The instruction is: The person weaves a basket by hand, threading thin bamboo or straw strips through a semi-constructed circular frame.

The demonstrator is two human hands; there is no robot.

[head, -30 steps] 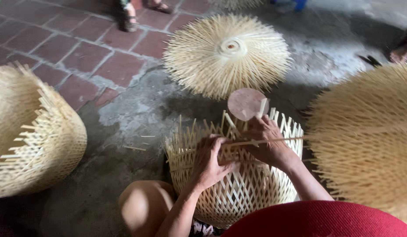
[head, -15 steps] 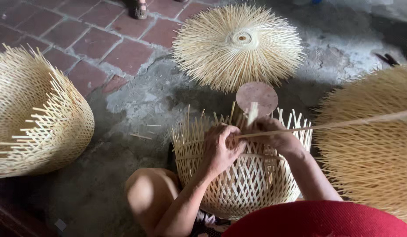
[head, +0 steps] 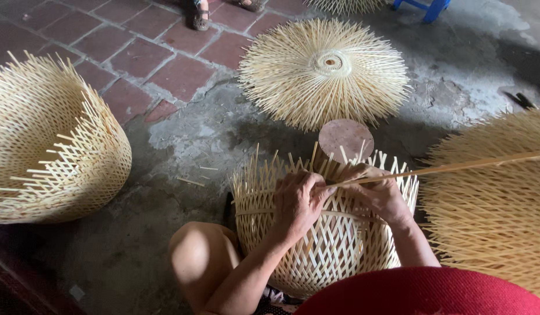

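Change: the long strip (head: pixel 444 169) had swung out far to the right since a second before.
Left hand (head: pixel 298 201): fingers pinched the strip's end.
Right hand (head: pixel 379 192): fingers curled on the strip.
Basket (head: pixel 316 245): on the floor, by the knee.

Woven bamboo baskets (head: pixel 322 239): four. Flat spoked weave (head: pixel 323 70): one. Round wooden block (head: pixel 345 139): one.

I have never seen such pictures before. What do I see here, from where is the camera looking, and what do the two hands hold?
The camera sits on a person's head and looks down at their own bare hands. Between the knees stands a half-woven bamboo basket. The left hand and the right hand both grip a long thin bamboo strip at the basket's rim. On the concrete floor lie a round splayed bamboo piece, another woven basket at left, and one more at right.
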